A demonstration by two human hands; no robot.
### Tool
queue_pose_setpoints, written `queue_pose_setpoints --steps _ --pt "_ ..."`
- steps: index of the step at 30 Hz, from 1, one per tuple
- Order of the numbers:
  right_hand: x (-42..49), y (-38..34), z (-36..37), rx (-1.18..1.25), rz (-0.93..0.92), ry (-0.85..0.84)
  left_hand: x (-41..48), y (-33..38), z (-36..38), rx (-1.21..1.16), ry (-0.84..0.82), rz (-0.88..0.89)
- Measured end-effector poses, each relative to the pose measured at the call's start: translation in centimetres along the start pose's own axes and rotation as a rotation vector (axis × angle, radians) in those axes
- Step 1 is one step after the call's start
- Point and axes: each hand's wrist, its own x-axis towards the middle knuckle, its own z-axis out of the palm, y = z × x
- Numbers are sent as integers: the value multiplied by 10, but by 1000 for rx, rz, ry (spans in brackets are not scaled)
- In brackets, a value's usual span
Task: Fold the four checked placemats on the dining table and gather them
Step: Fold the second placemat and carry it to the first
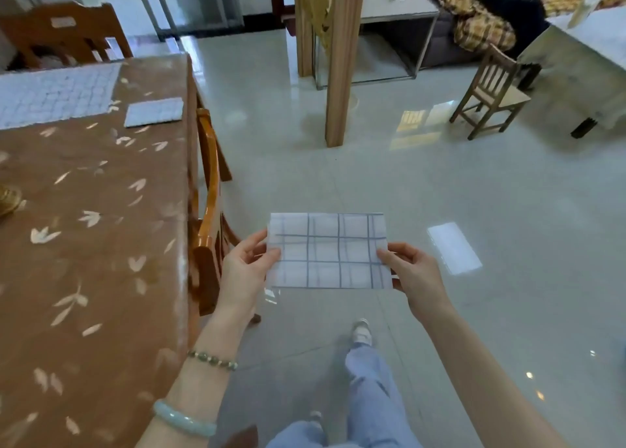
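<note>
Nearest the lens: my legs and one shoe [361,332] on the tiled floor [474,210], where I stand just beside the dining table [95,244].

Mid-air, over the floor and clear of the table's edge: one checked placemat [328,251], already reduced to a small flat rectangle. My left hand [249,271] pinches its left edge, thumb on top and fingers beneath. My right hand [415,275] pinches the right edge likewise. Neither hand holds anything else.

Left of the hands: a wooden chair [206,210] tucked against the table side.

Farther along the table, near its far corner: a second folded placemat [154,112], lying flat on the brown leaf-patterned cover. Just beyond and to the left of it: a larger placemat [57,95], spread out and not yet folded.

Background: a wooden post [342,58] and a small chair [491,92], well apart from the work.

Progress, as I judge it: two mats folded, of which one is in hand and one set down. One is plainly left to fold. A fourth is not in view, so I cannot tell its state. Gathering is not done, since the held mat is apart from the one on the table.
</note>
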Motion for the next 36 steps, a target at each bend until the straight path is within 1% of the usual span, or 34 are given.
queue_pose_setpoints --steps 5,9,14,17,22,31,36 --pt "114 -49 4 -56 -53 -99 80 21 48 21 111 18" --pt "202 -98 7 -99 -79 -198 137 50 89 -5 207 26" --pt "286 -151 36 -141 -97 -327 196 83 107 -5 327 42" --pt "330 -173 65 -191 -80 -416 231 97 105 -14 404 48" --pt "405 -202 126 -243 -94 -492 301 122 92 -40 491 72" --pt "516 -275 270 -233 -80 -613 451 190 32 -143 615 140" --pt "560 -301 344 -253 -62 -689 510 216 -8 -234 725 25"
